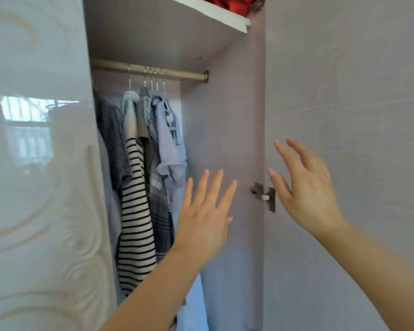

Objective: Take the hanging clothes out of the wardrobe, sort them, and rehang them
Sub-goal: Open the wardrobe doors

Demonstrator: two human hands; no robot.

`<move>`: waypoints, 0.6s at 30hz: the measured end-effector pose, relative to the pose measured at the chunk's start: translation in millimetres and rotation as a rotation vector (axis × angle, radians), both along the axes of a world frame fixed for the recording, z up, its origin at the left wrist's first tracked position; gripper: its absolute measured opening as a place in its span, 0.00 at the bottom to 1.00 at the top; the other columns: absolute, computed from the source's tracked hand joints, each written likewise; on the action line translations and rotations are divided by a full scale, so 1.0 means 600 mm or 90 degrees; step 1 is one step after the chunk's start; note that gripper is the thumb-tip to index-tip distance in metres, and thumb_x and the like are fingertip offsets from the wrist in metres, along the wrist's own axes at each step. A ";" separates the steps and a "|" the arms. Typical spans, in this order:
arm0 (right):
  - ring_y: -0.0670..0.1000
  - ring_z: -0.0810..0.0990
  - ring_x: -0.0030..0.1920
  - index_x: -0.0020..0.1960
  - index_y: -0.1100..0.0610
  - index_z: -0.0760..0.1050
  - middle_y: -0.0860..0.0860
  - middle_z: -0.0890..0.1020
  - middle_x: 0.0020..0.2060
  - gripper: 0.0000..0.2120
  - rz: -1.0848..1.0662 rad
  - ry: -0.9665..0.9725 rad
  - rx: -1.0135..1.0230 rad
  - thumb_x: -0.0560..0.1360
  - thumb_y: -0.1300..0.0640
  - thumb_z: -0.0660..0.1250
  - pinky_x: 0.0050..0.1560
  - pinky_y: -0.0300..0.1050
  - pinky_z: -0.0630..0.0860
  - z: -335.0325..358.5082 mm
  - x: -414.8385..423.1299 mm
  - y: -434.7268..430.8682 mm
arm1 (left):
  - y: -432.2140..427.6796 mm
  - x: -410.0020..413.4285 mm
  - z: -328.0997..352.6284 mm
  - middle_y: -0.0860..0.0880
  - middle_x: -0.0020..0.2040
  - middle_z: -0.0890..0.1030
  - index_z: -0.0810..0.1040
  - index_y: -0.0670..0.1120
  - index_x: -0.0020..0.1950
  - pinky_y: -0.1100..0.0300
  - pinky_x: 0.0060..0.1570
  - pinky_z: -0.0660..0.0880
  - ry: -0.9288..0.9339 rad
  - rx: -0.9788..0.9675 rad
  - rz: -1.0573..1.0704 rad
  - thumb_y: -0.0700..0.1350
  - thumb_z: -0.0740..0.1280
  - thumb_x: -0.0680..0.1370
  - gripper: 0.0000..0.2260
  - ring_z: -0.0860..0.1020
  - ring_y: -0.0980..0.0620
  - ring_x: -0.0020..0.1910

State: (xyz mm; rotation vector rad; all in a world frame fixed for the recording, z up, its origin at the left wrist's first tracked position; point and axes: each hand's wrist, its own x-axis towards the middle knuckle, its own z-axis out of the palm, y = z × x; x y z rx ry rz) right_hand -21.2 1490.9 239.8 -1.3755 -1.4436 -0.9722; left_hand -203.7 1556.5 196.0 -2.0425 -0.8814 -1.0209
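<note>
Lilac wardrobe (pixel 225 115) panels back both raised hands: the left hand (pixel 203 216) and the right hand (pixel 308 194) hold nothing, fingers spread. Between them sits a door hinge (pixel 263 195). Just left of the left hand, the clothes (pixel 134 199) hang from the rail (pixel 177 72) on their hangers.

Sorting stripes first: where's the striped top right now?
Head view, left of centre: the striped top hangs from the rail between a grey garment and a plaid shirt.
</note>
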 end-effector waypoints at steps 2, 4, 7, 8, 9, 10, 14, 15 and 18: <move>0.62 0.70 0.64 0.69 0.59 0.68 0.61 0.72 0.65 0.26 0.065 0.002 0.010 0.76 0.48 0.55 0.64 0.58 0.67 0.003 -0.063 0.040 | 0.012 -0.063 0.012 0.41 0.69 0.70 0.72 0.46 0.68 0.41 0.65 0.57 0.003 0.009 0.054 0.51 0.77 0.65 0.33 0.67 0.38 0.69; 0.62 0.71 0.65 0.69 0.59 0.68 0.61 0.72 0.65 0.25 0.122 -0.004 0.021 0.76 0.48 0.56 0.64 0.59 0.68 0.007 -0.125 0.078 | 0.022 -0.120 0.021 0.41 0.69 0.70 0.73 0.45 0.68 0.41 0.66 0.55 0.004 0.022 0.104 0.50 0.76 0.65 0.32 0.67 0.37 0.69; 0.60 0.68 0.66 0.70 0.58 0.67 0.59 0.71 0.67 0.25 0.202 0.012 0.010 0.76 0.47 0.54 0.65 0.58 0.65 0.013 -0.210 0.123 | 0.031 -0.192 0.037 0.41 0.69 0.70 0.72 0.44 0.68 0.41 0.68 0.55 0.015 0.048 0.167 0.49 0.70 0.70 0.27 0.66 0.37 0.69; 0.59 0.67 0.67 0.70 0.57 0.67 0.58 0.70 0.67 0.26 0.227 0.023 0.004 0.76 0.47 0.54 0.66 0.57 0.64 0.015 -0.236 0.137 | 0.034 -0.210 0.043 0.40 0.69 0.71 0.72 0.44 0.68 0.42 0.68 0.54 0.020 0.060 0.177 0.48 0.65 0.72 0.25 0.66 0.37 0.69; 0.57 0.66 0.68 0.71 0.56 0.66 0.57 0.69 0.68 0.26 0.251 0.036 -0.004 0.76 0.46 0.53 0.67 0.55 0.63 0.017 -0.259 0.149 | 0.036 -0.223 0.048 0.39 0.68 0.71 0.72 0.42 0.68 0.43 0.69 0.55 0.029 0.071 0.182 0.46 0.60 0.74 0.23 0.67 0.37 0.69; 0.56 0.65 0.69 0.71 0.56 0.65 0.56 0.68 0.69 0.27 0.275 0.047 -0.011 0.76 0.45 0.52 0.68 0.54 0.61 0.019 -0.281 0.160 | 0.037 -0.233 0.052 0.39 0.67 0.72 0.72 0.41 0.67 0.44 0.69 0.55 0.038 0.079 0.183 0.45 0.56 0.74 0.23 0.67 0.37 0.68; 0.51 0.62 0.71 0.73 0.52 0.62 0.53 0.66 0.70 0.27 0.378 0.091 -0.004 0.77 0.44 0.51 0.70 0.49 0.60 0.036 -0.342 0.196 | 0.042 -0.256 0.055 0.39 0.66 0.74 0.73 0.40 0.66 0.48 0.70 0.56 0.101 0.108 0.253 0.42 0.47 0.76 0.24 0.69 0.39 0.68; 0.49 0.61 0.71 0.74 0.51 0.60 0.52 0.65 0.71 0.26 0.412 0.110 -0.007 0.77 0.45 0.52 0.71 0.47 0.59 0.042 -0.354 0.202 | 0.044 -0.259 0.055 0.39 0.66 0.73 0.72 0.40 0.67 0.49 0.71 0.54 0.116 0.110 0.274 0.41 0.44 0.77 0.25 0.68 0.40 0.68; 0.46 0.59 0.72 0.74 0.51 0.58 0.50 0.64 0.72 0.25 0.518 0.141 -0.012 0.78 0.47 0.51 0.71 0.41 0.55 0.068 -0.378 0.217 | 0.044 -0.266 0.055 0.40 0.68 0.71 0.70 0.40 0.68 0.48 0.73 0.47 0.137 0.116 0.337 0.39 0.37 0.77 0.28 0.67 0.43 0.70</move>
